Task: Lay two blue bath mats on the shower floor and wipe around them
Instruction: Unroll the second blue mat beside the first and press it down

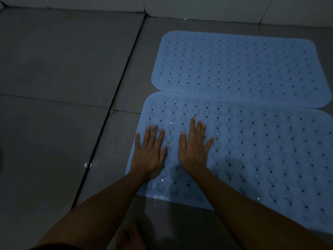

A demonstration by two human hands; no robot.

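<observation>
Two blue perforated bath mats lie flat on the grey tiled floor, long edges touching. The far mat (239, 69) sits close to the back wall. The near mat (261, 150) fills the right foreground. My left hand (148, 152) lies palm down with spread fingers on the near mat's left end, pressing it. My right hand (193, 150) presses flat beside it, fingers straight. Neither hand holds anything.
Dark grey floor tiles (54, 87) stretch to the left, wet and shiny near a dark grout line (111, 109). A pale wall (198, 6) runs along the back. A bare foot (128, 237) shows at the bottom edge.
</observation>
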